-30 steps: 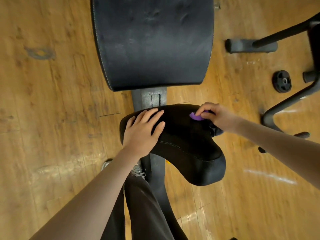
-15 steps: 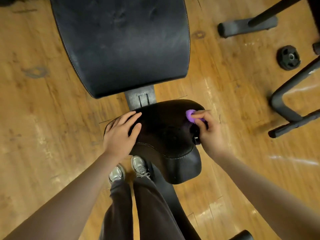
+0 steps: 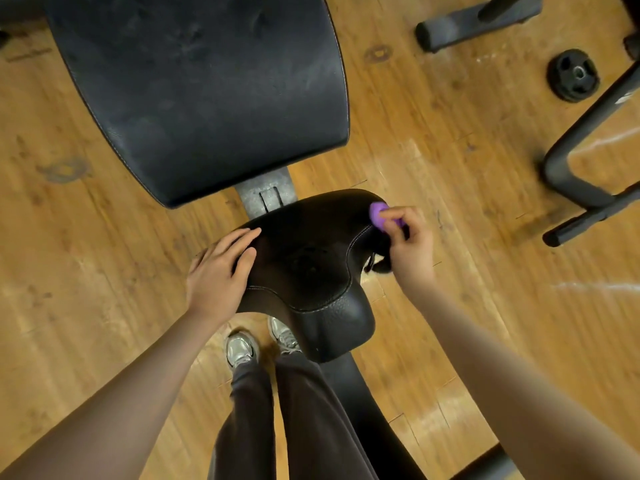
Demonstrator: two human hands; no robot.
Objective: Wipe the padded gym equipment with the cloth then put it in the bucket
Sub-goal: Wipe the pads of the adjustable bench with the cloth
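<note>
From above, looking down over the person's head, I see two bare arms reaching to a small black seat pad on a gym bench. The left hand lies flat on the left side of the pad, fingers straight, holding nothing. It seems to keep the pad steady. The right hand is at the pad's far right corner. Its fingers are curled and pinch a little purple cloth, so that grip is closed on the cloth. The cloth touches the corner edge of the pad.

I think the wiping is in the middle, not finished. The cloth is only at one corner, and I cannot tell how much of the seat pad is already clean. Just past it is the big back pad. It looks dusty and smudged, so it may need a wipe too.

No bucket shows anywhere here, so the cloth is not put away yet. That step is left.

On the wood floor to the right sit a small round weight plate and some black metal frame legs, well apart from the hands. The person's grey shoes stand right beside the bench post.
</note>
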